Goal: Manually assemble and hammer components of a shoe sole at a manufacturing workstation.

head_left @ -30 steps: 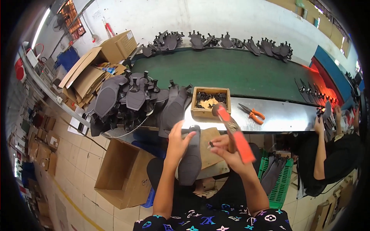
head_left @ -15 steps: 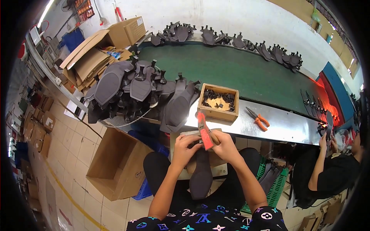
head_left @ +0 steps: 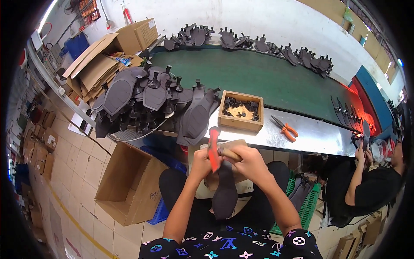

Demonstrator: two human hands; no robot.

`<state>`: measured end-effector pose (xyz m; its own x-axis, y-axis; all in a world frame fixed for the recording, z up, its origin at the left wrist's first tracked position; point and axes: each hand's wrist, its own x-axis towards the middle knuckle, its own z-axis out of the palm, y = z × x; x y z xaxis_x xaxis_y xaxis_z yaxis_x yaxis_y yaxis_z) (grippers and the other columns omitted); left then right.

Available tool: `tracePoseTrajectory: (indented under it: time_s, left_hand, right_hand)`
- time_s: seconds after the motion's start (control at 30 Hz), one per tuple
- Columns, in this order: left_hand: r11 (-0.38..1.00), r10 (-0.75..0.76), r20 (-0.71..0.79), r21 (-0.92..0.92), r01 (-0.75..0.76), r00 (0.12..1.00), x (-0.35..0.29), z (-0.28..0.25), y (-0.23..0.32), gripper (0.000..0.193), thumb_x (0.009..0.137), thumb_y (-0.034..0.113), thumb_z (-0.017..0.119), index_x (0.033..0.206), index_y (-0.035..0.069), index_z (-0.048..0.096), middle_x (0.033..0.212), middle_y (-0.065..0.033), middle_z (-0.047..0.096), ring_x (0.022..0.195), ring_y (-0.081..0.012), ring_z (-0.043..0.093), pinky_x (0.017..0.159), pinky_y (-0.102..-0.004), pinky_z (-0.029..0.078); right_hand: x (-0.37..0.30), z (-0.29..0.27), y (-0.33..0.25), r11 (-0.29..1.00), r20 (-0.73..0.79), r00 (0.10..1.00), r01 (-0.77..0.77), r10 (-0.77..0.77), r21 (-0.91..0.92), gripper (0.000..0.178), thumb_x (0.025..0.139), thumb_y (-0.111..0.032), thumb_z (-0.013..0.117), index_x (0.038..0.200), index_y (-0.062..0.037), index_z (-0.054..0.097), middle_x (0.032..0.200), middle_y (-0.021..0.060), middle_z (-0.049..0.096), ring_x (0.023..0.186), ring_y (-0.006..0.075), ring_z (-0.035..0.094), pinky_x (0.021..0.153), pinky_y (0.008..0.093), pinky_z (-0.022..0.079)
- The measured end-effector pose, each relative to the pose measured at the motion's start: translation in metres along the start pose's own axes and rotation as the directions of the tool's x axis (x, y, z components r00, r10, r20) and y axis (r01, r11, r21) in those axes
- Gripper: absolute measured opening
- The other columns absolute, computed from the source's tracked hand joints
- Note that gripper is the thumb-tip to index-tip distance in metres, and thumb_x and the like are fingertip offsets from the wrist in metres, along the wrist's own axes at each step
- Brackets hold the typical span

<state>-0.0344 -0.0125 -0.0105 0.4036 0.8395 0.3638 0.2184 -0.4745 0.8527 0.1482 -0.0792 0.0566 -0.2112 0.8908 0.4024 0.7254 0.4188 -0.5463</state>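
A dark grey shoe sole point(head_left: 224, 196) lies lengthwise between my knees, its broad front end toward me. My left hand point(head_left: 201, 165) is closed at the far, narrow end of the sole; the hammer partly covers its fingertips. In my right hand point(head_left: 251, 163) is a hammer point(head_left: 213, 149) with a red head and a wooden handle. The fist wraps the handle, and the head hangs over the sole's far end, next to my left fingers. Under the sole is a pale work block point(head_left: 242, 188), mostly hidden.
A wooden box point(head_left: 241, 123) of small black parts and orange-handled pliers point(head_left: 284, 128) rest on the metal ledge. Heeled soles point(head_left: 155, 93) are piled at left beside a green conveyor belt point(head_left: 258, 77). An open carton point(head_left: 125, 185) and green crate point(head_left: 309, 209) flank me. A co-worker point(head_left: 366, 185) sits at right.
The hammer and my right hand have shifted left, so the red head now covers part of my left hand. The sole stays between my knees.
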Motion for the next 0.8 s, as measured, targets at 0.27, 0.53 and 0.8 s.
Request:
tracePoseTrajectory:
  time_s: [0.27,0.53,0.8]
  left_hand:
    - [0.974,-0.037,0.057,-0.221,0.049,0.998,0.006,-0.006,0.007,0.025,0.076,0.004,0.080,0.100,-0.002,0.076,0.097,-0.0111,0.076,0.090,-0.0165,0.070,0.082,-0.0284,0.053]
    - [0.980,-0.016,0.037,-0.196,0.023,0.999,0.003,-0.006,0.006,0.025,0.077,0.006,0.080,0.101,-0.001,0.076,0.099,-0.0109,0.076,0.092,-0.0173,0.071,0.084,-0.0288,0.053]
    - [0.995,-0.084,0.138,-0.040,0.090,0.987,-0.011,-0.016,0.000,0.074,0.078,0.023,0.084,0.143,0.005,0.052,0.116,-0.0127,0.073,0.110,-0.0249,0.068,0.097,-0.0339,0.049]
  right_hand:
    - [-0.047,-0.033,-0.061,0.933,-0.132,0.962,-0.189,0.238,0.308,0.050,0.099,-0.010,0.061,0.142,0.0088,0.042,0.103,0.0288,0.067,0.091,0.0395,0.070,0.078,0.0383,0.054]
    - [-0.052,-0.030,-0.064,0.923,-0.024,0.971,-0.220,0.240,0.314,0.053,0.097,-0.006,0.060,0.146,0.0030,0.042,0.098,0.0280,0.066,0.086,0.0429,0.068,0.076,0.0412,0.053]
    - [-0.044,-0.052,-0.078,0.983,-0.092,0.990,-0.095,0.110,0.158,0.052,0.095,-0.004,0.062,0.143,0.0050,0.045,0.103,0.0270,0.065,0.084,0.0394,0.068,0.074,0.0386,0.054]
